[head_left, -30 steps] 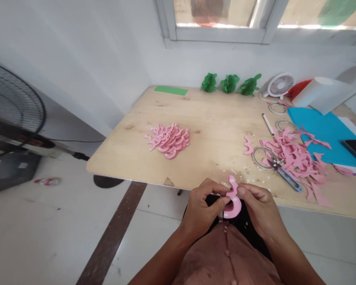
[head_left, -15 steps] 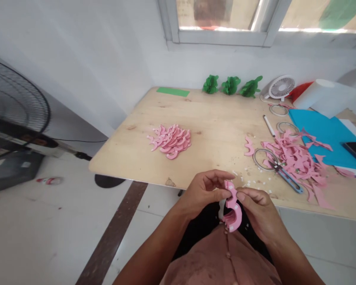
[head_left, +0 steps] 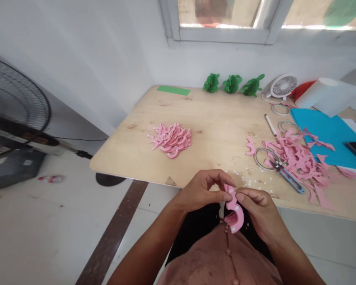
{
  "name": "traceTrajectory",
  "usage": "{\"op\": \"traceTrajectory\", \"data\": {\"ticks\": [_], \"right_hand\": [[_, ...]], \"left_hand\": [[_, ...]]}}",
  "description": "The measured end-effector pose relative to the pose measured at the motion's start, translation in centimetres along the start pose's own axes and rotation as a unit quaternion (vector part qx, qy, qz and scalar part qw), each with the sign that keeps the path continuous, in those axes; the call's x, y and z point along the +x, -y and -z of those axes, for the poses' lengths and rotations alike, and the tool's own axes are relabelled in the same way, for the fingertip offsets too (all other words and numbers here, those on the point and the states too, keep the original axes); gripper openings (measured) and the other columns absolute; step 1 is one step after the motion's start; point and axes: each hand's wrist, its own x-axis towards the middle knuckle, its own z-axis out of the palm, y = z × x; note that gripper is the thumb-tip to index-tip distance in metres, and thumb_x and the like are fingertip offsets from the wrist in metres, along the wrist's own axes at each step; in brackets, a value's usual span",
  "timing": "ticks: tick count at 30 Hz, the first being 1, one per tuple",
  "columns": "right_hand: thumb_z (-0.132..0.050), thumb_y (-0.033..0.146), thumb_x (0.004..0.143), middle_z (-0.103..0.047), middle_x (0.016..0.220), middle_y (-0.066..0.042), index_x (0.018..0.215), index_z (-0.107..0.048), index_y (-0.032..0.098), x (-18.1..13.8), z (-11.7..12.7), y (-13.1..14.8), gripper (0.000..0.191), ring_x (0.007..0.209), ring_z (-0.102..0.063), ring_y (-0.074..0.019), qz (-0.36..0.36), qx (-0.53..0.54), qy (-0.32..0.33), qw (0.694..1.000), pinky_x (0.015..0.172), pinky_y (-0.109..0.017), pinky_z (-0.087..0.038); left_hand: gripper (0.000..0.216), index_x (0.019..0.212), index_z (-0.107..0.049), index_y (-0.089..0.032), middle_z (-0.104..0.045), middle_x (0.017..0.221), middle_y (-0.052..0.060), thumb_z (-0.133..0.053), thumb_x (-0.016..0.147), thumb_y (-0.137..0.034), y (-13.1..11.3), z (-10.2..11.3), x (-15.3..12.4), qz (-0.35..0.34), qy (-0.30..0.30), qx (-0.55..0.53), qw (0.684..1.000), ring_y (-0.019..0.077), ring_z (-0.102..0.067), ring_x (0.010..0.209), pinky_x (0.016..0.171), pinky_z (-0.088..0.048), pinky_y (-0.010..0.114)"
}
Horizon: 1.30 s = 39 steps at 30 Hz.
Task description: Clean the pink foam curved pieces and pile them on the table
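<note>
Table (head_left: pixel 130 154) is bearing heap (head_left: pixel 172 140) | left hand (head_left: pixel 201 192) is gripping stack (head_left: pixel 240 218) by table's near edge, seemingly for steadiness | right hand (head_left: pixel 259 208) is touching stack, grip unclear

The pieces (head_left: pixel 240 217) held before the pale, brown-knotted table (head_left: pixel 130 152) are pink dotted with white; on it, scraps (head_left: pixel 299 158) are pink, figures (head_left: pixel 231 84) green.

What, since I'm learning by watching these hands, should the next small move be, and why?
Probably let the right hand pick at a white square on the pink piece: its fingertips sit at or near the piece's edge, the left hand pinches the piece, and similar white bits lie scattered on the table.
</note>
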Motion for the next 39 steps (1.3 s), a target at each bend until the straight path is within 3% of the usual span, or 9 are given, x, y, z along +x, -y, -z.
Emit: {"op": "traceTrajectory", "data": {"ticks": [6,11,14,17,20,27,39], "right_hand": [[-0.072,0.038,0.07,-0.068,0.062,-0.002,0.064,-0.073,0.018,0.0,0.0,0.1,0.021,0.058,-0.057,-0.0148,-0.009,-0.001,0.0,1.0,0.057,-0.025,-0.043],[-0.072,0.037,0.07,-0.066,0.06,-0.001,0.064,-0.072,0.018,-0.1,0.0,0.0,0.02,0.056,-0.055,-0.0145,0.013,-0.018,-0.032,0.999,0.053,-0.024,-0.042],[-0.068,0.036,0.074,-0.064,0.06,0.0,0.066,-0.072,0.019,-0.2,-0.1,0.1,0.019,0.056,-0.054,-0.014,0.031,-0.052,-0.045,0.997,0.053,-0.023,-0.041],[-0.064,0.033,0.079,-0.065,0.064,0.001,0.07,-0.072,0.02,-0.3,-0.2,0.2,0.018,0.06,-0.056,-0.0148,0.062,-0.105,-0.052,0.991,0.056,-0.024,-0.041],[-0.062,0.029,0.081,-0.065,0.067,-0.001,0.073,-0.072,0.02,-0.4,-0.3,0.4,0.016,0.065,-0.058,-0.0166,0.109,-0.158,-0.057,0.98,0.06,-0.025,-0.041],[-0.06,0.027,0.082,-0.065,0.067,-0.002,0.07,-0.069,0.02,-0.4,-0.4,0.3,0.017,0.068,-0.059,-0.0178,0.171,-0.216,-0.061,0.959,0.064,-0.027,-0.043],[-0.059,0.029,0.083,-0.067,0.075,-0.003,0.079,-0.07,0.02,-0.4,-0.2,0.0,0.015,0.071,-0.06,-0.0183,0.154,-0.201,-0.058,0.966,0.066,-0.028,-0.044]], "left_hand": [[0.024,0.082,-0.064,-0.014,-0.058,0.073,0.002,-0.076,0.065,-0.027,0.0,0.2,0.1,0.001,-0.003,0.001,1.0,0.013,-0.054,0.071,0.067,-0.045,0.026],[0.023,0.09,-0.063,-0.016,-0.06,0.079,0.003,-0.071,0.069,-0.021,-0.2,0.0,0.0,-0.033,-0.002,0.064,0.997,0.0145,-0.055,0.077,0.074,-0.045,0.028],[0.024,0.094,-0.062,-0.017,-0.062,0.084,0.003,-0.068,0.071,-0.02,-0.5,-0.7,-0.4,-0.068,-0.057,0.182,0.979,0.0152,-0.056,0.079,0.076,-0.045,0.029],[0.021,0.094,-0.061,-0.019,-0.063,0.082,0.003,-0.064,0.073,-0.018,-0.6,-1.7,-0.7,-0.084,-0.137,0.307,0.938,0.0159,-0.058,0.078,0.075,-0.046,0.029],[0.018,0.091,-0.061,-0.018,-0.064,0.081,0.003,-0.062,0.073,-0.016,-0.3,-2.3,-0.7,-0.099,-0.175,0.355,0.913,0.0165,-0.059,0.078,0.074,-0.047,0.029],[0.013,0.084,-0.062,-0.018,-0.065,0.081,0.003,-0.057,0.074,-0.012,0.1,-2.6,-0.7,-0.092,-0.195,0.328,0.92,0.0154,-0.059,0.075,0.071,-0.047,0.027],[0.01,0.085,-0.064,-0.017,-0.064,0.074,0.001,-0.058,0.077,-0.018,0.2,-2.5,-0.8,-0.046,-0.2,0.251,0.946,0.0134,-0.057,0.069,0.069,-0.047,0.026]]}}
